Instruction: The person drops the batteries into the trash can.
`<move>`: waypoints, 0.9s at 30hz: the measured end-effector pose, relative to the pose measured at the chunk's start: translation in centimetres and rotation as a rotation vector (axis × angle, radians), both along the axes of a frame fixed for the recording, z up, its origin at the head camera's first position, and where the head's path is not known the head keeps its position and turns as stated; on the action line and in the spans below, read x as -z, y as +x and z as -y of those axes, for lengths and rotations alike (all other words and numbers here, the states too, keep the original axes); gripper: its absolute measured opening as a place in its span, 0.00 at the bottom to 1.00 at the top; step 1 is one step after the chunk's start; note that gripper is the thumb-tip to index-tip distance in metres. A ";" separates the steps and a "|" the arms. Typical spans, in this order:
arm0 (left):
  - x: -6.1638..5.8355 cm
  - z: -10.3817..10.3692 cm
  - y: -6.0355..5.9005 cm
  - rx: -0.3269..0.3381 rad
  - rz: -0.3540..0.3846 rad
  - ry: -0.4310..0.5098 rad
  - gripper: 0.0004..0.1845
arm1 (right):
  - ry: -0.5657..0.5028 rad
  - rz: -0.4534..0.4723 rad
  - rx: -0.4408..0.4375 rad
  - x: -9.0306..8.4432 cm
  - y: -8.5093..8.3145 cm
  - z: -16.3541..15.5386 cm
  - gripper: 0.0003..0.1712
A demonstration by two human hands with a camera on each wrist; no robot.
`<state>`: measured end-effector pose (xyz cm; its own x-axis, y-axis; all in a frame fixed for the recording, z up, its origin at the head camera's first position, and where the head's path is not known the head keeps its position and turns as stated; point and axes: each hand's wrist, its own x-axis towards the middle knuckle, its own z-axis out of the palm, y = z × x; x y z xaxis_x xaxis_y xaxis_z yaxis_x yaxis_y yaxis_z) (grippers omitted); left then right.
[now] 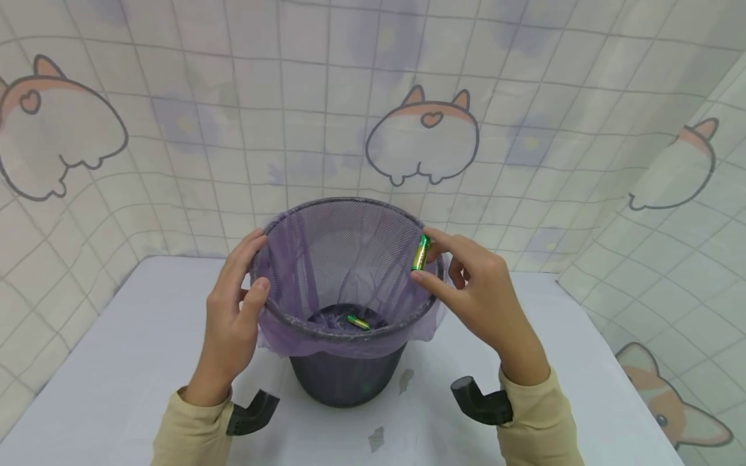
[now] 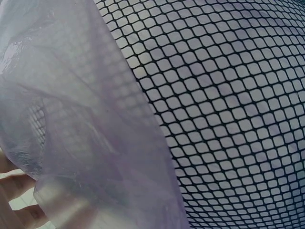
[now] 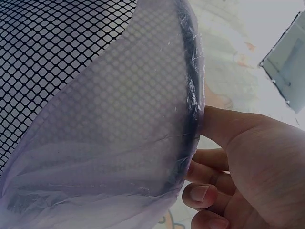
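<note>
Right hand pinches a battery upright over the bin's rim (open mouth below); left hand grips the rim.

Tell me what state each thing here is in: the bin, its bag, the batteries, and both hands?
Mesh bin: upright on the table, lined.
Purple bag: inside the bin, edge folded over the rim.
Battery at the rim: upright, pinched over the bin's opening.
Battery in the bin: lying at the bottom.
Left hand: grips the bin's rim, thumb inside.
Right hand: fingers pinch the battery.
Table: bears the bin.
</note>
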<state>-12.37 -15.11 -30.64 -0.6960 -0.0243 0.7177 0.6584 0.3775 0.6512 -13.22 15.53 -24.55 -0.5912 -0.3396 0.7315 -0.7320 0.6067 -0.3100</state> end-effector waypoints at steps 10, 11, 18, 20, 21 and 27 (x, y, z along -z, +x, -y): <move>0.0 0.0 0.0 -0.001 0.028 0.002 0.27 | 0.019 0.076 0.030 0.3 -0.4 0.1 0.29; 0.1 0.0 0.0 -0.004 0.028 0.002 0.27 | 0.014 0.076 0.029 0.4 -0.4 0.1 0.29; 0.0 0.1 0.1 -0.005 0.029 0.001 0.27 | -0.014 0.057 0.046 0.7 -0.2 0.1 0.27; -0.1 0.1 0.2 -0.004 0.027 0.000 0.27 | -0.029 0.066 0.061 0.8 0.0 0.0 0.27; -0.1 0.1 0.2 -0.003 0.021 -0.001 0.27 | -0.036 0.073 0.067 0.9 0.0 0.0 0.26; -0.1 0.0 0.1 0.006 0.012 0.006 0.27 | -0.063 0.112 0.093 1.1 0.5 -0.5 0.26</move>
